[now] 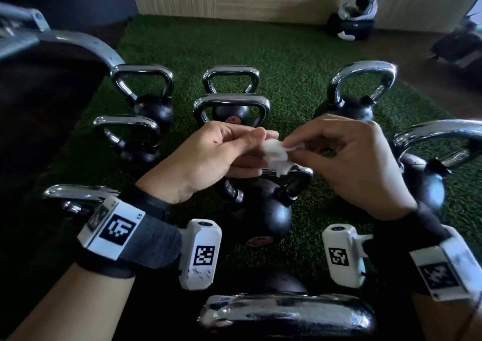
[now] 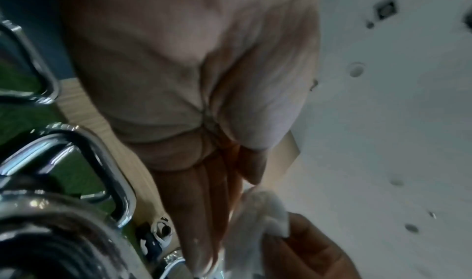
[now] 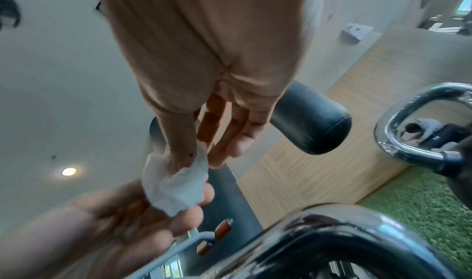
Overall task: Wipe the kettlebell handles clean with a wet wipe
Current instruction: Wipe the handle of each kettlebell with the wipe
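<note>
A crumpled white wet wipe [image 1: 277, 155] hangs between my two hands above a black kettlebell [image 1: 260, 210] with a chrome handle [image 1: 300, 175]. My left hand [image 1: 250, 147] pinches its left side with thumb and fingers. My right hand [image 1: 300, 150] pinches its right side between thumb and forefinger. The wipe [image 3: 176, 184] shows bunched in the right wrist view, held by my right thumb and resting on the left hand's fingers [image 3: 189, 216]. In the left wrist view the wipe [image 2: 265, 214] sits at my left fingertips. Neither hand touches a kettlebell.
Several more chrome-handled kettlebells stand on green turf [image 1: 287, 54], one at the far left [image 1: 146, 93], one far right [image 1: 360, 90] and one at the near edge [image 1: 287, 314]. A dark bench [image 1: 52, 85] is on the left. A bag [image 1: 354, 14] lies by the back wall.
</note>
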Available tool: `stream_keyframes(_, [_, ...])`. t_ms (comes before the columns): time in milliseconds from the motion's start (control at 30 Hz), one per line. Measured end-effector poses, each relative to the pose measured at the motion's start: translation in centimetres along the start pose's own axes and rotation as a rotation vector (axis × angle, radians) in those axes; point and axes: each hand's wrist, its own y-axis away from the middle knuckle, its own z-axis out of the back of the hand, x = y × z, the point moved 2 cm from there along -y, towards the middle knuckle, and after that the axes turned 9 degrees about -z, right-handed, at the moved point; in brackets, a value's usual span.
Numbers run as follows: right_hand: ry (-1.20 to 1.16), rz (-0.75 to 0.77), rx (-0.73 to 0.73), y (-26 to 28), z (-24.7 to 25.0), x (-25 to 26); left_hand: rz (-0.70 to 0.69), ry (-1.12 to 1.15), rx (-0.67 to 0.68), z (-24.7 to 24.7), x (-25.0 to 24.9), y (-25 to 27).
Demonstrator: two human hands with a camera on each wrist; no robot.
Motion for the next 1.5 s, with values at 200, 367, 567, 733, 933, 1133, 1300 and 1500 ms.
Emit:
stream_keyframes(200, [0.019, 0.016, -0.125, -1.1, -1.6, -1.1, 0.042, 0.138, -0.014, 0.0, 0.4, -0.2])
stream_keyframes(367, [-0.134, -0.059, -0.097, 0.4, -2.0, -2.7, 0.069, 0.038, -0.005, -0.4, 0.6, -0.6])
stream_keyframes(567, [-0.23, -0.275, -0.185, 4.3, 0.1, -10.4, -0.333, -0.755, -0.24, 1.0, 0.8, 0.0])
stream_keyframes(733, [-0.427, -0.51, 0.047, 6.2, -3.0, -15.5, -0.486, -0.969, -0.212, -0.1, 3.6, -0.7])
stream_keyframes(933, [-0.351, -0.494, 0.153, 4.4, -6.3, -15.6, -0.58, -1.073, -0.159, -1.1, 4.7, -0.8])
stream_keyframes(1133, [-0.357, -0.466, 0.127, 4.8, -6.6, -16.3, -0.602, -0.912, -0.341, 2.8, 5.2, 2.0])
stream_keyframes(1300, [-0.377, -0.443, 0.106, 4.9, -6.8, -16.6, -0.671, -0.967, -0.403, 3.0, 6.6, 3.8])
stream_keyframes(1500, [-0.393, -0.45, 0.115, 5.0, -6.9, -16.7, -0.311, -0.421, -0.483, 4.7, 10.0, 4.9])
